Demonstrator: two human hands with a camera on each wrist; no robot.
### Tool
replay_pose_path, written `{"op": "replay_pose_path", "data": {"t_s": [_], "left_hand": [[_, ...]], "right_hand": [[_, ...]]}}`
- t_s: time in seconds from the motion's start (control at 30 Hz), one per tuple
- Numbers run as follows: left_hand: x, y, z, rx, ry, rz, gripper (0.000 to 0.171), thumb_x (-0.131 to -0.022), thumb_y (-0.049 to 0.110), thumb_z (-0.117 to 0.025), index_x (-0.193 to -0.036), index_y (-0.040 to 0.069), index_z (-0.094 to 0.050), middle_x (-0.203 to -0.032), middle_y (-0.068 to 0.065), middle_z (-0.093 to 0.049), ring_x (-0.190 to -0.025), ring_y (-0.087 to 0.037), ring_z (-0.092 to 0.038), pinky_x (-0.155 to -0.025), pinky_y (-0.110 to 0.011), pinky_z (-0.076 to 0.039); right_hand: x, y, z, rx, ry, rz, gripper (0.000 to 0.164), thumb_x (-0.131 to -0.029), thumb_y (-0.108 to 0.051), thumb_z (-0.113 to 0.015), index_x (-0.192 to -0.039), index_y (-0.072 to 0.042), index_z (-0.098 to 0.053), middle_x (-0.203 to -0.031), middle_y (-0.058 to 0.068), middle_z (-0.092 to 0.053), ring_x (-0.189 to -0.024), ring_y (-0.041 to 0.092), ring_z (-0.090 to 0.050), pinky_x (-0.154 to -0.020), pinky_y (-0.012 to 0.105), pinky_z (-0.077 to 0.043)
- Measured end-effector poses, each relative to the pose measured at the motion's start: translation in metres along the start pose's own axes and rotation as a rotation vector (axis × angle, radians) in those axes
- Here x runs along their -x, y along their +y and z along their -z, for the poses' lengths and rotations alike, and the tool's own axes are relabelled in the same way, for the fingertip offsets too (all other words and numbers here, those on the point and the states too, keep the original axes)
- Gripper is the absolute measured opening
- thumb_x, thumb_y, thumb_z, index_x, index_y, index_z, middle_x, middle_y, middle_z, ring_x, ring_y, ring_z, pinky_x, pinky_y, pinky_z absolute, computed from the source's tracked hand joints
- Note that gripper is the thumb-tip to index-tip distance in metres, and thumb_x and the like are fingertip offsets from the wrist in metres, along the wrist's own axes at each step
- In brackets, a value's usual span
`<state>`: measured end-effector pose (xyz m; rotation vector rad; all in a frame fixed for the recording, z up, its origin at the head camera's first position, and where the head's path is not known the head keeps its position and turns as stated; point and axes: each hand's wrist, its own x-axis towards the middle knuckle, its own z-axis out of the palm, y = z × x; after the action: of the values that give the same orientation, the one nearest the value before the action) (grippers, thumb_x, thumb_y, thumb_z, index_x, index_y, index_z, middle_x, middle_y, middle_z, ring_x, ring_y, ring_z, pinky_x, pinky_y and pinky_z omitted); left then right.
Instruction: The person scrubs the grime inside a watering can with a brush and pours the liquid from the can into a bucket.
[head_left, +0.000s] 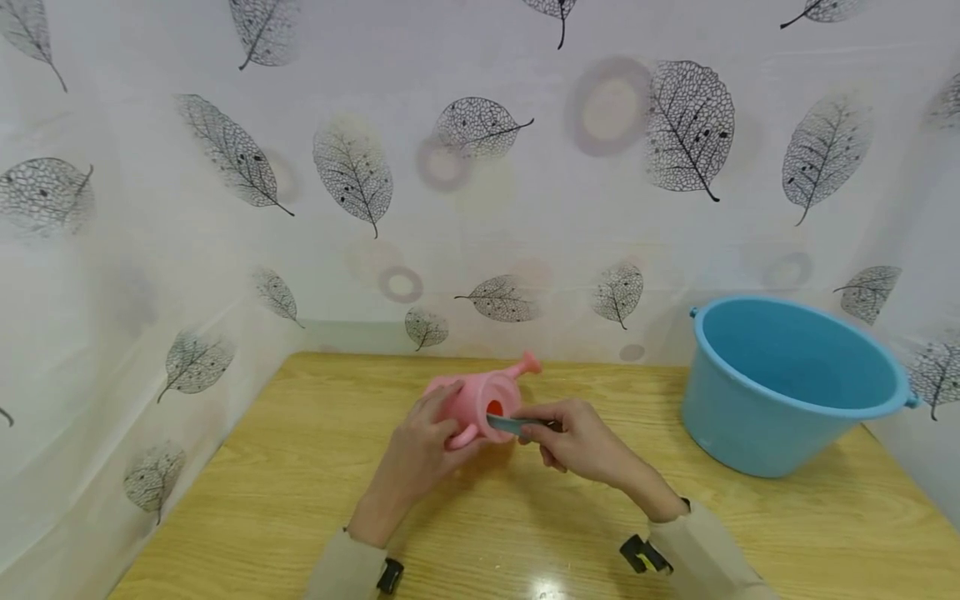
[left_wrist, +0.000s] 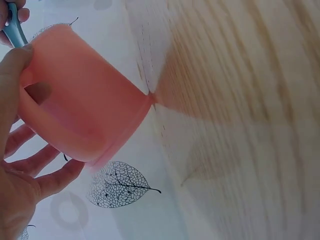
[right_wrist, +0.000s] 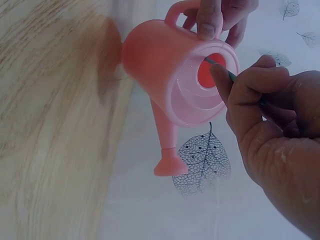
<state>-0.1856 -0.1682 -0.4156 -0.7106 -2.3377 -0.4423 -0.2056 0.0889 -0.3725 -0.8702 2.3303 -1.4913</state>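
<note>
1. Pink watering can (head_left: 468, 402): located toward the rear middle of the table (head_left: 300, 467), tilted, with its mouth turned to the person. From where I stand, its lower edge appears to meet the tabletop.
2. Spout (head_left: 527, 362): points away from the person, toward the rear right. Handle (head_left: 463, 437): faces the person's left side.
3. Left hand (head_left: 420, 442): gripping the can. The thumb lies at the handle and the other fingers spread round the body, so part of the pink wall is covered.
4. Right hand (head_left: 581, 442): gripping a slim blue-grey tool (head_left: 506, 423) between thumb and curled fingers. The far end of the tool is at the round opening (right_wrist: 206, 79); I cannot tell how deep it reaches.
5. Obstruction: the fingers of the right hand lie close before the mouth and hide one side of the opening when viewed from the right wrist.
6. Blue bucket (head_left: 750, 425): upright at the right side of the table, well apart from the can. The right hand is positioned on the bucket side of the can.
7. Backdrop sheet (head_left: 510, 233): pale, printed with dark leaf skeletons and soft rings. It stands directly behind the table, near the can, and continues along the left side.
8. Beige sleeves (head_left: 708, 550): cover both forearms; black buckles (head_left: 390, 575) hang beside the cuffs.
</note>
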Motion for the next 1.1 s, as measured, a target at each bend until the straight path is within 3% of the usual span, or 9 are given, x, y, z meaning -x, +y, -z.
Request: {"op": "replay_pose_path", "data": {"t_s": [0.3, 0.57, 0.8, 1.1], "left_hand": [[0.001, 0.001, -0.003, 0.047, 0.019, -0.027, 0.035, -0.08, 0.029, -0.089, -0.065, 0.011, -0.063, -0.137, -0.02, -0.062, -0.13, -0.039, -0.061, -0.104, -0.044, -0.057], [0.001, 0.002, -0.004, 0.051, 0.017, -0.04, 0.036, -0.079, 0.033, -0.089, -0.065, 0.012, -0.062, -0.136, -0.019, -0.063, -0.128, -0.04, -0.061, -0.102, -0.045, -0.058], [-0.001, 0.003, -0.002, 0.068, -0.017, -0.001, 0.034, -0.08, 0.033, -0.088, -0.066, 0.01, -0.067, -0.139, -0.018, -0.062, -0.13, -0.038, -0.06, -0.104, -0.044, -0.057], [-0.002, 0.003, -0.003, 0.082, -0.047, 0.029, 0.036, -0.081, 0.035, -0.087, -0.064, 0.011, -0.067, -0.14, -0.016, -0.062, -0.134, -0.036, -0.058, -0.107, -0.044, -0.054]], "right_hand": [[-0.002, -0.005, -0.001, 0.06, -0.006, 0.019, 0.025, -0.102, -0.008, -0.06, -0.124, -0.001, -0.071, -0.081, 0.005, -0.069, -0.05, 0.005, -0.05, -0.043, 0.016, -0.039], [-0.01, 0.0, -0.005, 0.078, -0.014, 0.017, 0.022, -0.102, -0.009, -0.061, -0.118, -0.002, -0.073, -0.058, -0.001, -0.056, -0.048, 0.006, -0.048, -0.043, 0.015, -0.036], [-0.005, 0.0, 0.001, 0.033, -0.012, -0.022, 0.027, -0.102, -0.009, -0.06, -0.126, 0.0, -0.07, -0.068, 0.002, -0.063, -0.049, 0.007, -0.048, -0.043, 0.016, -0.037], [0.005, 0.003, 0.012, 0.013, -0.021, 0.008, 0.027, -0.102, -0.01, -0.06, -0.127, -0.001, -0.069, -0.08, 0.006, -0.068, -0.049, 0.005, -0.049, -0.041, 0.016, -0.037]]}}
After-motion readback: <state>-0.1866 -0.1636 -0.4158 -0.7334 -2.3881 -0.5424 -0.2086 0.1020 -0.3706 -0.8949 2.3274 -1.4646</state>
